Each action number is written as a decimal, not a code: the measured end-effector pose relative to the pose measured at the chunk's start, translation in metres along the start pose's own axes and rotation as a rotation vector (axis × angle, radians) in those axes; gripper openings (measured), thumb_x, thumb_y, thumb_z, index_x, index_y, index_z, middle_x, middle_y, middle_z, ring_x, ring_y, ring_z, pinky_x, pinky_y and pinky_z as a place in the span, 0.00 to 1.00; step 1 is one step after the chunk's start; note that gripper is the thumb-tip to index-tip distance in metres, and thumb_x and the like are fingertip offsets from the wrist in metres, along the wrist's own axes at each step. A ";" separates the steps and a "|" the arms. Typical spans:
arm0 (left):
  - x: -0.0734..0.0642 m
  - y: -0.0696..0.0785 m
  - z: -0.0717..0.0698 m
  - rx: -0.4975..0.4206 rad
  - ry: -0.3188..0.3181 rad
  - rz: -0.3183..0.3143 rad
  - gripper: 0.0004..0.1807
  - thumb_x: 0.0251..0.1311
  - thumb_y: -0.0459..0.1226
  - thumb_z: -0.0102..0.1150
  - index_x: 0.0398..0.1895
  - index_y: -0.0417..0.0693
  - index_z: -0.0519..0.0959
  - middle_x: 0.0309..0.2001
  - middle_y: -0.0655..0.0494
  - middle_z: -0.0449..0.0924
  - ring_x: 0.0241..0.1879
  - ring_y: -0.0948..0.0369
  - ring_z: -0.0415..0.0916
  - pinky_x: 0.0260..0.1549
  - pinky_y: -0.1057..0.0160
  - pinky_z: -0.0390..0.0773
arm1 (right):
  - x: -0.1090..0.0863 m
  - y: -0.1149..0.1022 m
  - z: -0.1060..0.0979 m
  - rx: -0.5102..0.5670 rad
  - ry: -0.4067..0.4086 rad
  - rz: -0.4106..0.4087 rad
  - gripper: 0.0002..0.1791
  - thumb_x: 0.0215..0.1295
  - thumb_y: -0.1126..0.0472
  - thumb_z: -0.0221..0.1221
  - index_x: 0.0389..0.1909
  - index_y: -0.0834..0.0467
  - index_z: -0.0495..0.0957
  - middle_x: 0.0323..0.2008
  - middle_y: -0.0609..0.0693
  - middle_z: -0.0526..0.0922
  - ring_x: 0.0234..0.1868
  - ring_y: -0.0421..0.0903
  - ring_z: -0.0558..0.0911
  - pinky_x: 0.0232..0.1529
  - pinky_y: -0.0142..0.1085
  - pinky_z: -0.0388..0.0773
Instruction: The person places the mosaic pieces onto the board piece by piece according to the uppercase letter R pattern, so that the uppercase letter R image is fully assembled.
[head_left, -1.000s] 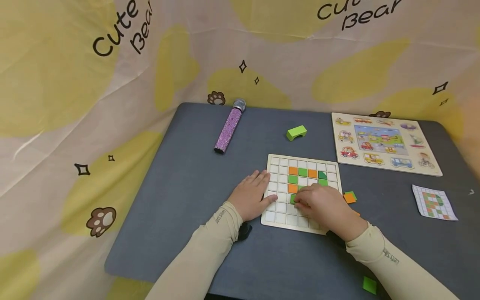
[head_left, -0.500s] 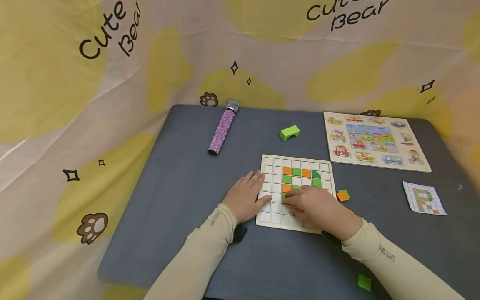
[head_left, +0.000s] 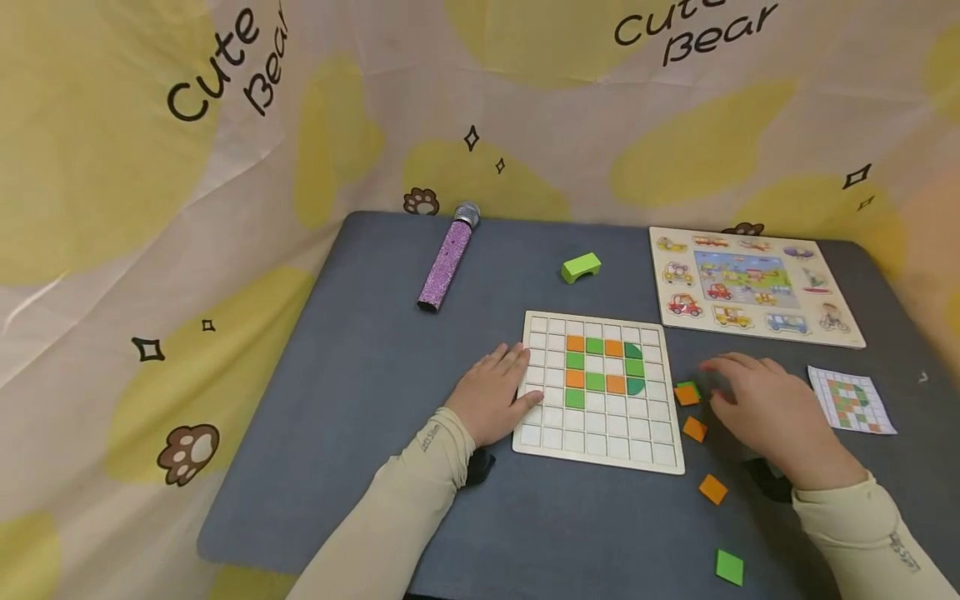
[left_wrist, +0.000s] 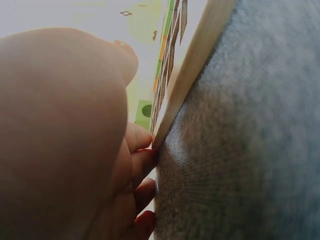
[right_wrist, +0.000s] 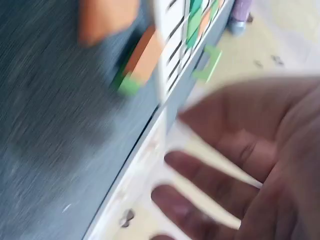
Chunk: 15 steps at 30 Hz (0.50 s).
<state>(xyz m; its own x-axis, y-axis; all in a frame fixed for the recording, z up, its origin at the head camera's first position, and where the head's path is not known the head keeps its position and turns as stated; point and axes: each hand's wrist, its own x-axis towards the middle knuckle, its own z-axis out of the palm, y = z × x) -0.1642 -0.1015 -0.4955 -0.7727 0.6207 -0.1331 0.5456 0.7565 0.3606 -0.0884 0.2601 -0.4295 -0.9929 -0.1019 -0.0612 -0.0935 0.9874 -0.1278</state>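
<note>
A white grid board (head_left: 555, 435) lies on the table, with orange and green square tiles set in its cells and two dark green rounded tiles at the right of the pattern. My left hand (head_left: 489, 395) rests at the board's left edge, fingers straight and thumb over the rim; the left wrist view shows its fingertips by the wooden edge (left_wrist: 181, 90). Off the board's right side, my right hand (head_left: 776, 414) hovers with parted fingers and nothing between them. Just left of it an orange tile (head_left: 686, 395) overlaps a green one. Another orange tile (head_left: 695, 429) lies nearer me.
One more orange tile (head_left: 713, 489) and a green tile (head_left: 729, 567) lie toward the front. A pattern card (head_left: 852, 402) is at the right. Behind are a vehicle puzzle board (head_left: 757, 286), a green arch block (head_left: 581, 267) and a purple microphone (head_left: 447, 260).
My right hand has left the board and moved right, above the loose tiles. A green tile and the row above it now show uncovered. The left hand stays put.
</note>
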 end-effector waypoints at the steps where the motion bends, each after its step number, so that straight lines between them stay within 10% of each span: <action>1: 0.000 0.000 0.001 -0.005 -0.004 0.001 0.42 0.83 0.60 0.42 0.86 0.42 0.55 0.85 0.48 0.52 0.84 0.48 0.47 0.81 0.49 0.50 | -0.001 0.005 0.001 0.009 -0.036 0.013 0.26 0.63 0.61 0.73 0.62 0.64 0.83 0.62 0.68 0.80 0.53 0.69 0.80 0.42 0.64 0.81; 15: 0.001 0.001 -0.004 -0.011 0.005 0.018 0.42 0.83 0.58 0.44 0.85 0.40 0.56 0.84 0.45 0.54 0.83 0.47 0.48 0.81 0.48 0.50 | 0.002 0.011 0.017 0.010 -0.117 -0.054 0.29 0.63 0.56 0.77 0.63 0.63 0.84 0.60 0.68 0.81 0.56 0.68 0.82 0.47 0.65 0.83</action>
<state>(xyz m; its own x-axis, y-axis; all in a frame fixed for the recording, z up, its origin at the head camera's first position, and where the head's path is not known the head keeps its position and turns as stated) -0.1653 -0.1012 -0.4919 -0.7646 0.6329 -0.1220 0.5556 0.7431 0.3730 -0.0902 0.2690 -0.4482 -0.9711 -0.1685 -0.1692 -0.1447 0.9789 -0.1443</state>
